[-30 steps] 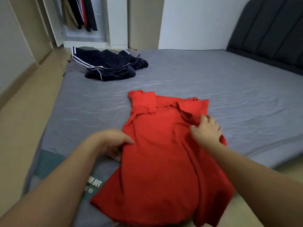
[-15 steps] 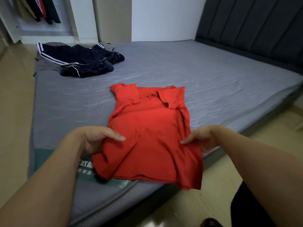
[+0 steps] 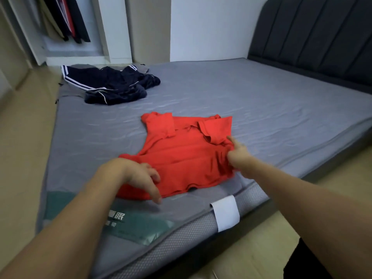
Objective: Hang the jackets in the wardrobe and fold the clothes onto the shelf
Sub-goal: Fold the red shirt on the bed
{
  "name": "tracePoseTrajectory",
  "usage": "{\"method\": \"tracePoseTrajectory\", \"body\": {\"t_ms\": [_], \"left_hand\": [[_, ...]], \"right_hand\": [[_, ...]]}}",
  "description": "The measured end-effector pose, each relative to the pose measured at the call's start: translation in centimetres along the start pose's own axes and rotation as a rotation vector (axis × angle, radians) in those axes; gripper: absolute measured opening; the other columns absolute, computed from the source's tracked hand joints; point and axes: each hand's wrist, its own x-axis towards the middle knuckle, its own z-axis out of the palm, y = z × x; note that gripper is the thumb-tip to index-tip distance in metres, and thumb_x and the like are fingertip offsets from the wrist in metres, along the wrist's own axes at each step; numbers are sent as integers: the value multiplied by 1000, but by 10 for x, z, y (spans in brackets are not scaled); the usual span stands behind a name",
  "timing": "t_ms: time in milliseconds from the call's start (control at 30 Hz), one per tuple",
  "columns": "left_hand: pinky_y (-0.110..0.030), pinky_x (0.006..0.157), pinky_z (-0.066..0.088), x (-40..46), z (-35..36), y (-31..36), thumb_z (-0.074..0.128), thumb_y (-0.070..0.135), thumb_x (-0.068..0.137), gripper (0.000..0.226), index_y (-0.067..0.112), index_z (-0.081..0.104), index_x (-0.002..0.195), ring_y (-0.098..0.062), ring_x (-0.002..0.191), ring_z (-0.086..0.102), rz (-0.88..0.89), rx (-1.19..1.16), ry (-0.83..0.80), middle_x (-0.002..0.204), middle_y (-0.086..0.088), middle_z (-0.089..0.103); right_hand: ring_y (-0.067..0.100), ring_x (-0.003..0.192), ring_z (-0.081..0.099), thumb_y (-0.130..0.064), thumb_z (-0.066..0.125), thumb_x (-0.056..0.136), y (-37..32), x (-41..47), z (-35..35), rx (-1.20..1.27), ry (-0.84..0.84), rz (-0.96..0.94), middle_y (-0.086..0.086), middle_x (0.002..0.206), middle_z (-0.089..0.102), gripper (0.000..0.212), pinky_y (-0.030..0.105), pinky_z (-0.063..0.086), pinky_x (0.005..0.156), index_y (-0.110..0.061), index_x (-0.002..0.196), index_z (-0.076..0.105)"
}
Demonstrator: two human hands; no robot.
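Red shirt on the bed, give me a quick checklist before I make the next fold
1. Red shirt fully on the mattress: ok, hem lies inside the near edge.
2. Sleeves folded inward: ok, both lie over the chest.
3. Right hand has hold of the shirt's side edge: ok, fabric is bunched in the fingers.
4. Left hand gripping the hem: not ok, fingers loose above the cloth.
5. Fabric smooth: not ok, ridges across the middle.
6. Space beyond the collar: ok, navy clothes lie well away.
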Motion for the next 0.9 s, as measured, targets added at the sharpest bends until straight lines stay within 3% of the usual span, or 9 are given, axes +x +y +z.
{"method": "tracePoseTrajectory", "body": {"t_ms": [33, 100, 233, 333, 433, 567, 700, 800, 900], "left_hand": [[-43, 118, 19, 3, 5, 1, 73, 68, 51, 110, 42, 26, 147, -21, 147, 16, -48, 90, -48, 160, 2, 10], [-55, 119, 8, 11, 24, 3, 74, 56, 56, 118, 39, 9, 153, -22, 150, 4, -128, 261, 37, 163, -1, -3], [-65, 114, 10, 20, 45, 14, 65, 32, 76, 87, 31, 19, 150, -27, 148, 5, -148, 285, 323, 161, -7, 3], [-51, 100, 41, 18, 41, 13, 45, 16, 90, 44, 25, 44, 133, -27, 132, 36, -150, 314, 622, 143, -7, 36], [-42, 88, 48, 15, 36, 13, 42, 11, 89, 30, 17, 50, 117, -31, 114, 57, -175, 231, 702, 124, -10, 58], [-40, 88, 49, 9, 13, 23, 48, 15, 82, 30, 12, 59, 110, -37, 109, 61, -227, -31, 726, 120, -19, 64], [-26, 72, 45, -5, -24, 44, 47, 23, 83, 35, 1, 66, 104, -33, 90, 65, -109, -211, 392, 116, -23, 66], [-29, 74, 48, -15, -47, 50, 52, 31, 72, 32, 12, 63, 95, -28, 86, 61, -103, -1, 173, 115, -16, 66], [-33, 88, 52, -9, -44, 48, 56, 21, 77, 45, 9, 63, 120, -30, 107, 62, -216, 252, 105, 126, -14, 62]], "right_hand": [[31, 118, 48, -1, 44, 89, 11, 3, 4, -363, -66, -204, 18, 140, 34, 64, 37, 41, 103, -24, 147, 34], [31, 143, 9, -12, 55, 80, 26, 7, 8, -1025, -181, -623, 4, 159, -1, 87, 44, 15, 116, -43, 151, 14], [18, 146, 14, -21, 49, 84, 34, 11, 9, -1256, -253, -1002, -5, 157, 23, 71, 37, 3, 117, -34, 149, 26], [13, 144, 20, -21, 54, 83, 44, 13, -3, -1258, -377, -915, -5, 157, 24, 76, 31, 6, 118, -29, 151, 23], [12, 147, 12, -20, 59, 81, 50, 13, -18, -1450, -430, -893, -8, 160, 13, 89, 37, 4, 119, -30, 154, 8], [23, 113, 55, -27, 50, 90, 25, 8, -20, -1140, -287, -922, 3, 117, 63, 25, 32, 34, 101, -21, 112, 58], [31, 71, 57, -6, 45, 91, -32, 17, -30, -577, -213, -361, 12, 72, 59, 21, 30, 42, 60, -9, 76, 60], [27, 58, 53, -23, 48, 93, -49, 8, -44, -828, -540, 52, 13, 72, 49, 21, 33, 52, 56, -8, 84, 59], [24, 92, 55, -40, 63, 86, -39, -10, -34, -909, -749, 25, 8, 105, 53, 36, 34, 48, 79, -15, 112, 56]]}}
